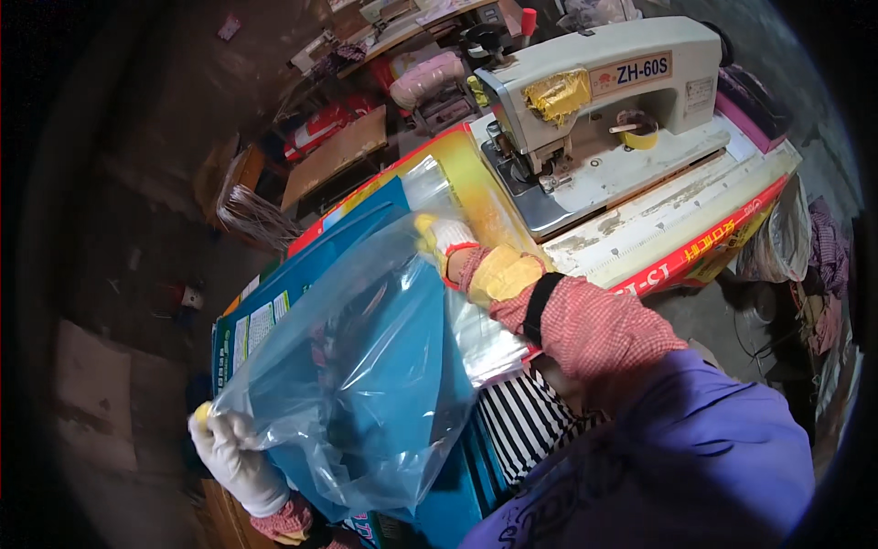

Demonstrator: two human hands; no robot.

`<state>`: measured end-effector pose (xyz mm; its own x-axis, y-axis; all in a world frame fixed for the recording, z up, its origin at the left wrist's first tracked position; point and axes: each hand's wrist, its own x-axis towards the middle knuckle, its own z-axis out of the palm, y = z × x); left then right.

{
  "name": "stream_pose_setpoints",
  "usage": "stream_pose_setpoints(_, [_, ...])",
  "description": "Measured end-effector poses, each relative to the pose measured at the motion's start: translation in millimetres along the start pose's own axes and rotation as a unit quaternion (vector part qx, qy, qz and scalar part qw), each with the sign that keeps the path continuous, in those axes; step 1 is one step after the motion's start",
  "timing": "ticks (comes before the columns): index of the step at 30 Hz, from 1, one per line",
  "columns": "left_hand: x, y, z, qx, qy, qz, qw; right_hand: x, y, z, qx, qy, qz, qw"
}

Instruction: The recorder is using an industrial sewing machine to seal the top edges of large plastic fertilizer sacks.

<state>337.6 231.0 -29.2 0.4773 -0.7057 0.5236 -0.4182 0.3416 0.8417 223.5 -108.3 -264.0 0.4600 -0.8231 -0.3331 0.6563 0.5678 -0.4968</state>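
A large clear plastic bag (pixel 366 375) is spread between my two gloved hands, loose and creased, with the blue beneath showing through. At the lower left, my left hand (pixel 230 448), in a white glove with yellow fingertips, is closed on one edge of it. My right hand (pixel 445 242), similarly gloved, pinches its upper right edge; its fingertips are partly hidden. Under the bag lies a stack of blue printed sacks (pixel 380 209). A pile of clear plastic (pixel 489 343) rests beside it, below my right forearm.
A white sewing machine (pixel 608 91) stands on a worn table covered with red and yellow printed sheeting (pixel 709 240). A roll of yellow tape (pixel 640 137) sits on its bed. At the back are a pink bundle (pixel 427 80) and a tilted board (pixel 336 156).
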Motion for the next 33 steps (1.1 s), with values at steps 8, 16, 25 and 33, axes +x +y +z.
stream_pose_setpoints(8, [-103,-28,67,0.199,-0.630,-0.023,0.751,-58,-8,52,-0.306,-0.057,-0.103,0.945])
stream_pose_setpoints(16, [-25,-8,108,0.289,-0.525,0.146,0.787,-156,34,62,-0.401,-0.156,-0.027,0.902])
stream_pose_setpoints(25, [70,-65,212,0.604,-0.359,0.407,0.584,-195,38,60,-0.720,-0.366,-0.150,0.570])
stream_pose_setpoints(33, [47,-109,153,0.556,-0.487,0.242,0.628,-200,23,33,-0.676,-0.416,-0.057,0.606])
